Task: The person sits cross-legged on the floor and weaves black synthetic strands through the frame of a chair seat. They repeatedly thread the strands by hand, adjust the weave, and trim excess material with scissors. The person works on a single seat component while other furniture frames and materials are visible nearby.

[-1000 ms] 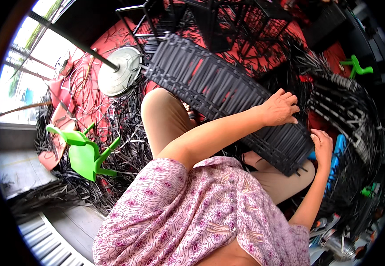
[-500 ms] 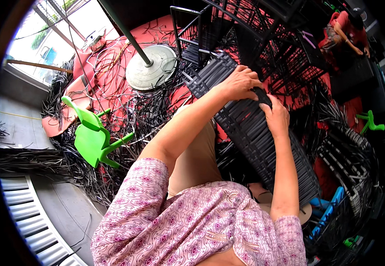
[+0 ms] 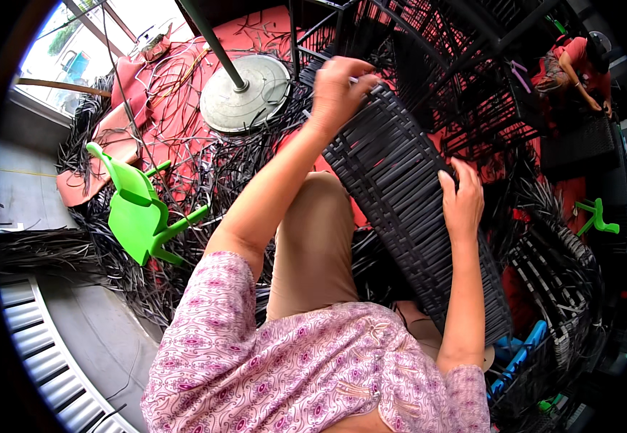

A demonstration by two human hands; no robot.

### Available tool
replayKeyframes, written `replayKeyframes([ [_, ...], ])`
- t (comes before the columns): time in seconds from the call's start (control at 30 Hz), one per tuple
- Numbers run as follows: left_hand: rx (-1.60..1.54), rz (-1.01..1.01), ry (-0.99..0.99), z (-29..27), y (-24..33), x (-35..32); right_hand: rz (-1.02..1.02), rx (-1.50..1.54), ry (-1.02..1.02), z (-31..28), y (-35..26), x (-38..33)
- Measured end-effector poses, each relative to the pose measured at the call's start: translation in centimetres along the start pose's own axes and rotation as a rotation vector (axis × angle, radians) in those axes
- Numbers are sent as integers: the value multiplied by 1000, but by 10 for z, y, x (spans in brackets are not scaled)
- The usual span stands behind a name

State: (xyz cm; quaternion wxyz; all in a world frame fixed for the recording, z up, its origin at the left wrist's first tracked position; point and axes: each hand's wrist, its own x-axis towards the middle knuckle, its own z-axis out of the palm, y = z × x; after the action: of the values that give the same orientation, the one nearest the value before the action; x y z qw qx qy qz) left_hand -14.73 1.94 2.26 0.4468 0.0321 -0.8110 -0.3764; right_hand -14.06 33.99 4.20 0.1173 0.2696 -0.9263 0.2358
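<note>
While right hand (image 3: 463,202) stays | left hand (image 3: 336,90) climbed woven panel (image 3: 407,195)

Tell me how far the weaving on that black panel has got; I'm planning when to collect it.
Most of the black woven panel across the lap already looks closely woven. In hand: the left hand grips its far top edge, while the right hand presses flat on its right side. What remains is hard to judge; loose black strips lie around on the floor, and the far end is partly hidden.
</note>
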Motion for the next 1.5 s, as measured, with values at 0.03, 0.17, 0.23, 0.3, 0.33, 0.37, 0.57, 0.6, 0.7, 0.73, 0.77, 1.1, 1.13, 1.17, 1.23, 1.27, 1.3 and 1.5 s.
replayKeyframes([
  [0.03, 99, -134, 25, -11, -10, -3, -25, 61, 29, 5, -11, 11],
  [0.17, -211, -449, -329, -12, -36, -14, -85, 64, -16, 41, -43, 48],
  [0.23, -297, -520, -373, -8, -29, -12, -42, 14, -19, 54, -46, 56],
  [0.3, -312, -495, -415, 2, -39, -8, -12, 37, -36, 54, -47, 59],
  [0.33, -320, -483, -435, 6, -44, -7, -15, 43, -38, 54, -47, 59],
  [0.37, -348, -557, -433, 7, -49, -8, -18, 49, -40, 54, -47, 59],
  [0.57, -482, -479, -388, 24, -53, -3, -17, -62, 21, 59, -51, 60],
  [0.6, -511, -484, -380, 27, -53, -2, -16, -80, 26, 60, -51, 60],
  [0.7, -557, -492, -354, 29, -53, -2, -6, -48, 39, 60, -53, 61],
  [0.73, -583, -513, -348, 30, -54, -3, 0, -51, 44, 60, -53, 61],
  [0.77, -609, -535, -342, 32, -57, -3, 6, -54, 48, 61, -53, 61],
  [1.1, -102, -166, -138, -11, -46, 16, 6, 80, -22, 52, -41, 59],
  [1.13, -2, 49, -152, -24, -37, 12, -68, 99, 76, 47, -42, 54],
  [1.17, 26, 158, -281, -34, -31, 3, -142, 110, 172, 39, -43, 42],
  [1.23, 160, 312, -539, -53, -16, -25, -209, 196, 277, 19, -48, 5],
  [1.27, 267, 362, -662, -62, -13, -41, -162, 238, 273, 9, -48, -20],
  [1.3, 272, 332, -746, -71, -16, -56, -107, 273, 248, -2, -49, -47],
  [1.5, 465, 370, -720, -93, 15, -72, 166, 94, 221, -60, -9, -188],
])
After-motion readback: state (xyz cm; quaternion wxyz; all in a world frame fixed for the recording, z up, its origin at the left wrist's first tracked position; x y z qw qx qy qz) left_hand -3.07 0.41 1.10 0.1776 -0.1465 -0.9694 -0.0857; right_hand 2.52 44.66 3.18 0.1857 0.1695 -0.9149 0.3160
